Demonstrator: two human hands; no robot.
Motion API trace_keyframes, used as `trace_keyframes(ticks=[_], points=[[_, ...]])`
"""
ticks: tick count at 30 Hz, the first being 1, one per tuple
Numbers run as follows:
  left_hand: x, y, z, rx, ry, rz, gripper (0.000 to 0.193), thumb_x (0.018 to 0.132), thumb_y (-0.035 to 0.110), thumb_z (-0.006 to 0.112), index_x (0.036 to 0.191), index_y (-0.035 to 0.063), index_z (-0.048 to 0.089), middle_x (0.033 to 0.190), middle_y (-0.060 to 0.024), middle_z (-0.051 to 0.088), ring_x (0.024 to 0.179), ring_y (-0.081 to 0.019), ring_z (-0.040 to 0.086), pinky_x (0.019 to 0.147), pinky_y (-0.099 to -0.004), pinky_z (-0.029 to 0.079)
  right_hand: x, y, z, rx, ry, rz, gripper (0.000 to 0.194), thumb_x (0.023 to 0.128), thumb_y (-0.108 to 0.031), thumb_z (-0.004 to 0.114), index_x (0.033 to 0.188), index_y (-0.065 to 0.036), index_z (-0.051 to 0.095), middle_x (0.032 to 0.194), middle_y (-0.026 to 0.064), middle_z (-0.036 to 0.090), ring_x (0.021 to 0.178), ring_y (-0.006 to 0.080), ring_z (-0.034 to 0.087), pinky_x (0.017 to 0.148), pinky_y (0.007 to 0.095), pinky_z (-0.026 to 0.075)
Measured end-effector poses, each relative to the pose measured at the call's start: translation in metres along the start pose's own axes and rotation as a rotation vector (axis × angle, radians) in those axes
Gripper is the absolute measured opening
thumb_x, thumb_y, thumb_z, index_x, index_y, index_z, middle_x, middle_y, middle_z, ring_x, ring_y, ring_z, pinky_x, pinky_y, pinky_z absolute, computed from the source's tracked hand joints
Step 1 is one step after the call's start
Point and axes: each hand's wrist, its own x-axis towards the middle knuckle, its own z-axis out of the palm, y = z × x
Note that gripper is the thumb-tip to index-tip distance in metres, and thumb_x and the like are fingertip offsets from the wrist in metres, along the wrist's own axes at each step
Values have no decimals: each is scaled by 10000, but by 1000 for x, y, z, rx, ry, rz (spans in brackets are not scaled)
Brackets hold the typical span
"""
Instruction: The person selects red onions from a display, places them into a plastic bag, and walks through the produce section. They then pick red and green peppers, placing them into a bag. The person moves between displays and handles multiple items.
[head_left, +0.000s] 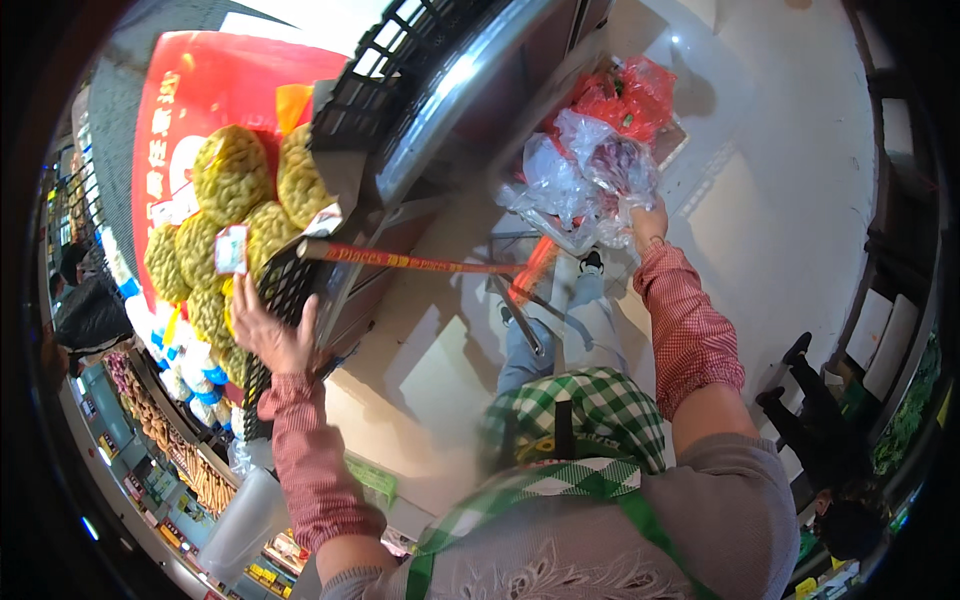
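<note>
My right hand (649, 223) grips crumpled clear plastic bags (600, 165) low over the floor, at the end of an outstretched arm. Just beyond them is a red plastic bag (634, 94) with small green bits on it. At the left, my left hand (271, 330) has its fingers apart and holds nothing. Its fingertips are at the lower edge of a white label (232, 249) on rounded packs of yellow-green food (231, 174); whether they touch is unclear. A black plastic lattice (285, 289) edges the display beside that hand.
A broom's red handle (420, 261) slants from the display edge to orange bristles (534, 270) near my feet. A shiny metal rail (442, 97) borders the stand. A clear plastic bag roll (244, 517) is at lower left. Another person (825, 435) is at right.
</note>
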Motion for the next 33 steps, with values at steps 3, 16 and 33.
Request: trace_keyframes(ticks=[3, 16, 33], points=[[3, -6, 3, 36, 1, 55, 964, 801, 536, 758, 1495, 1, 355, 1531, -221, 383, 1394, -380, 356, 1136, -500, 250, 44, -4, 36, -513, 156, -216, 700, 780, -86, 703, 1442, -98, 479, 1301, 227, 566, 1144, 426, 580, 996, 434, 495], [-14, -22, 18, -102, -25, 60, 798, 989, 411, 590, 1570, 85, 149, 1565, -234, 269, 1442, -374, 295, 1199, -523, 227, 179, 90, 163, -1194, -201, -630, 651, 796, -48, 566, 1433, -172, 516, 1558, 196, 351, 1390, 390, 396, 1141, 442, 376], [-2, -13, 17, -106, -3, 88, 818, 954, 410, 651, 1536, 22, 228, 1544, -196, 272, 1440, -348, 297, 1186, -502, 225, 51, 104, 89, -979, -404, -1021, 455, 749, -136, 717, 1181, -24, 629, 1114, 183, 611, 1136, 378, 544, 939, 473, 470]])
